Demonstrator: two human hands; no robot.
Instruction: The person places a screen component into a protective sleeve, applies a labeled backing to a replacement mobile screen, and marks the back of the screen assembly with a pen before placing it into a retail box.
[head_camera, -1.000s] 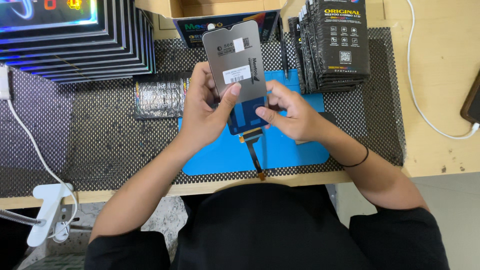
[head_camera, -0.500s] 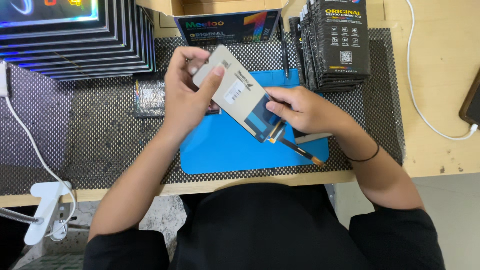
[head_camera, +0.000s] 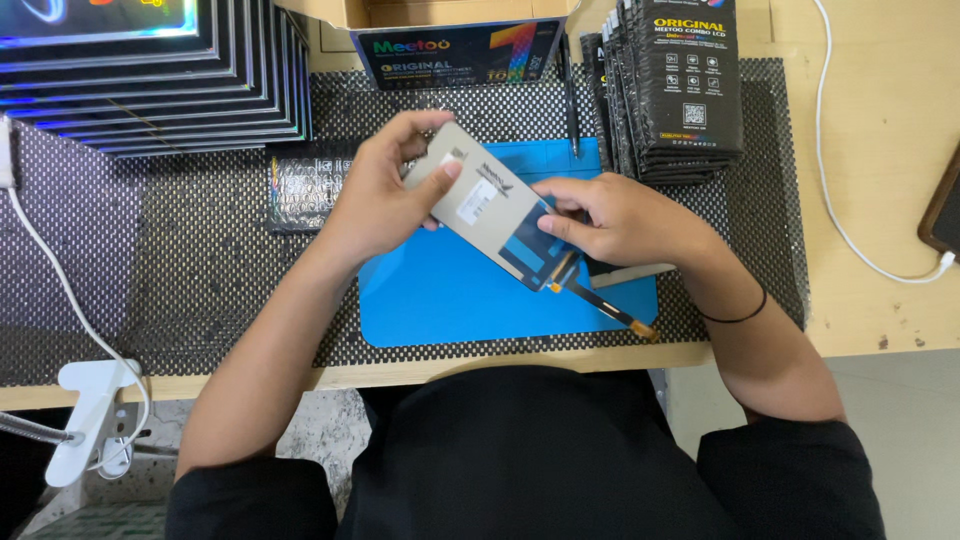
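I hold a grey phone screen panel (head_camera: 487, 212) back side up, tilted diagonally over a blue work mat (head_camera: 450, 300). My left hand (head_camera: 378, 190) grips its upper left end, thumb on the back. My right hand (head_camera: 615, 218) holds the lower right end, fingers on the dark bottom part. A thin flex cable (head_camera: 605, 305) with a gold connector hangs from the panel's lower end toward the mat's right corner. A black band sits on my right wrist.
A stack of black flat boxes (head_camera: 680, 85) stands at the back right, a stack of glossy dark boxes (head_camera: 150, 70) at the back left. An open cardboard box (head_camera: 450, 45) is behind the mat. A silver foil bag (head_camera: 300, 185), white cable (head_camera: 860, 220) and white clamp (head_camera: 90, 410) lie around.
The panel stood nearly upright in front of me; I have swung it down and leftward so that it lies diagonal and low over the blue mat. Both hands kept their grip.
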